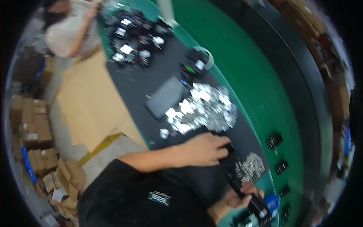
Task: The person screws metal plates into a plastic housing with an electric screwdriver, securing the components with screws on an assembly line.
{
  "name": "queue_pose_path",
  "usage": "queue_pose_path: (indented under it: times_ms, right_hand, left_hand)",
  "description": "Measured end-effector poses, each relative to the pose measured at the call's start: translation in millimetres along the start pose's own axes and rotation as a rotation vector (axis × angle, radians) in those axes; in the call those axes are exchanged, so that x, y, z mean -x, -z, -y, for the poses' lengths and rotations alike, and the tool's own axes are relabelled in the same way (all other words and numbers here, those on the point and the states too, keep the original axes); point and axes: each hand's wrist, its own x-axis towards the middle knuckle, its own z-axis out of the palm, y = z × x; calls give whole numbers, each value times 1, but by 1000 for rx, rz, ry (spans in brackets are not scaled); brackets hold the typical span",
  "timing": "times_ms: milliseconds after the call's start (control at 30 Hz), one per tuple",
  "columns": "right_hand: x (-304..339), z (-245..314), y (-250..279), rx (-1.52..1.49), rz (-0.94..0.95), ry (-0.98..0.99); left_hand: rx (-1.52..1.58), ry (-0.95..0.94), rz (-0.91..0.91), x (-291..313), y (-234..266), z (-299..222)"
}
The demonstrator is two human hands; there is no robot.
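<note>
My left hand point(206, 149) reaches across the dark work mat, its fingers and thumb curled round a small black part point(229, 147). The picture is blurred, so the part's kind is unclear. At the lower right, my right hand point(240, 196) is closed round a long black object point(236, 185), which looks like a tool or a housing; its kind does not show. A pile of small silvery metal pieces point(250, 167) lies between the hands. Just beyond my left hand is a large heap of shiny silver packets or plates point(206, 108).
A grey flat box point(166, 97) and a black device with green lights point(194, 62) stand beyond the silver heap. Farther off lies a pile of black parts point(132, 36). Black pieces point(274, 141) sit along the green belt point(242, 68). Another person point(72, 28) works at the far left, near cardboard point(90, 102).
</note>
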Motion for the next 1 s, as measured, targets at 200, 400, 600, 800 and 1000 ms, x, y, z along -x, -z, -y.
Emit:
queue_pose_path:
  times_ms: [200,400,600,800,1000]
  right_hand:
    - [-29,17,-13,-128,28,-13]
    - [-67,10,-9,-103,140,38]
    - [-80,-14,-23,-41,83,20]
    - [-78,-24,-35,61,3,-10]
    - [-73,-19,-36,88,-1,-47]
  left_hand:
    - [53,-26,-1,2,4,12]
    - [15,21,93,12,-1,13]
    - [128,103,76,11,46,8]
    - [-277,315,-63,25,89,37]
    - [-333,358,77,29,92,44]
